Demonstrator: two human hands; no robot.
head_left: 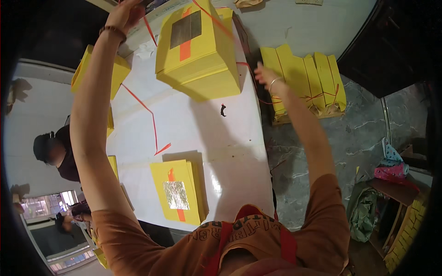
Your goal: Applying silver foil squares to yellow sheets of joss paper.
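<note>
A tall stack of yellow card sheets (198, 76) stands at the far side of the white table, with an orange strip and a dark square on top. Red string (212, 20) runs over the stack and hangs beside it. My left hand (125, 17) is raised at the top edge, left of the stack, its fingers curled where a red strand meets them; its fingertips are partly cut off. My right hand (268, 79) is beyond the table's right edge, fingers apart, close to a hanging red strand. A lower yellow stack (186, 193) with a silvery square lies near me.
Tied yellow bundles (304, 78) stand on the floor at the right. More yellow sheets (120, 71) lie at the table's left, near a person in a dark cap (46, 147). A small black scrap (223, 110) lies on the white table (133, 129). A wooden shelf (396, 193) stands at the far right.
</note>
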